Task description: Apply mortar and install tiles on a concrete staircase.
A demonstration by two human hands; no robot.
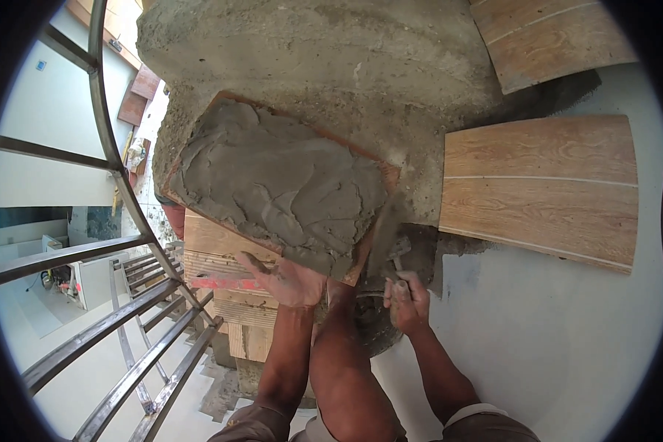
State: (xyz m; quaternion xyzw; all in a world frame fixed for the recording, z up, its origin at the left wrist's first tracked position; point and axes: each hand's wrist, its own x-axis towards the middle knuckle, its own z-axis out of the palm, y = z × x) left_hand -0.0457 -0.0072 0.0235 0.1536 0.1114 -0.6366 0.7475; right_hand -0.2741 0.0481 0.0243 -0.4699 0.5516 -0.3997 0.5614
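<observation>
A reddish-brown tile [390,177] lies slantwise before me, its upper face thickly spread with wet grey mortar [287,177]. At its near edge is my left hand [296,286], palm up, fingers spread and nothing gripped; whether it touches the tile I cannot tell. My right hand [407,300] is closed around the handle of a trowel [399,256], to the right of the tile's near corner. The trowel's blade is smeared grey and hard to make out against the dark mortar behind it. Below that hand, a dark bucket [379,331] is partly hidden by my leg.
Rough concrete steps [309,51] rise ahead. Wood-look tiles [538,191] are fixed on the white wall [538,339] at right, with another tile [552,37] higher up. A metal railing [118,177] curves along the left. Tiled steps [225,258] lie below the mortared tile.
</observation>
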